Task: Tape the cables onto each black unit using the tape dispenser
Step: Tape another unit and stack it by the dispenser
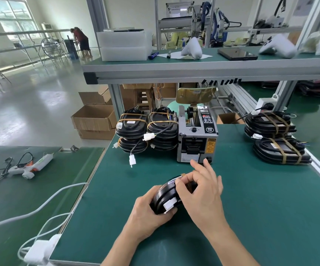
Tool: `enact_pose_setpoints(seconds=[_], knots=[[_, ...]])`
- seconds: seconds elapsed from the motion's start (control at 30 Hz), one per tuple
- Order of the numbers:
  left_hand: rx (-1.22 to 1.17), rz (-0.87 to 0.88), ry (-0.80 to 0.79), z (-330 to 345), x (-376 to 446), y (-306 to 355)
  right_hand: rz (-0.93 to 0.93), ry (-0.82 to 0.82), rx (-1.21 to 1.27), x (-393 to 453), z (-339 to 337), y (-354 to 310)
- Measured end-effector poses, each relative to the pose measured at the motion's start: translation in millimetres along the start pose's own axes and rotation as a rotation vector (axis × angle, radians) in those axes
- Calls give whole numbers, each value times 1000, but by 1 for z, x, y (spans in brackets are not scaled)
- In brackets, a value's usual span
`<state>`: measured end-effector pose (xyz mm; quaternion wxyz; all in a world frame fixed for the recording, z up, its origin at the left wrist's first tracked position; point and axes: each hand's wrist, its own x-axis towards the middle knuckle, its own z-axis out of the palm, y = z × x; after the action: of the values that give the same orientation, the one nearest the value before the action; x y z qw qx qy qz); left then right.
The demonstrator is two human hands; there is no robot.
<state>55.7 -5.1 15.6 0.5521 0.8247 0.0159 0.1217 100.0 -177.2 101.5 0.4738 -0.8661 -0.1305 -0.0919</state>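
Head view: left hand (147,212) grips a black oval plastic unit (167,196) on the green bench mat (251,208); right hand (199,189) pinches tape on its top. Taping appears under way. Next strip must come from the grey tape dispenser (197,137) just behind, unobstructed; untaped stacks (147,129) wait beside it.

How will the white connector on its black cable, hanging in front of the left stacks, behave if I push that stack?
The white connector will probably swing, since it hangs free on a thin black cable below the stack's edge. The cable looks floppy: it curves and droops. The connector seems light and could catch on the green mat when dragged.
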Motion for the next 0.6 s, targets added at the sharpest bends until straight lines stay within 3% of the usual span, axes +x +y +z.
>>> enact_pose_setpoints(seconds=[0.6], knots=[[3,-1,5,0,0,0,44,-42,27,2,-5,-3]])
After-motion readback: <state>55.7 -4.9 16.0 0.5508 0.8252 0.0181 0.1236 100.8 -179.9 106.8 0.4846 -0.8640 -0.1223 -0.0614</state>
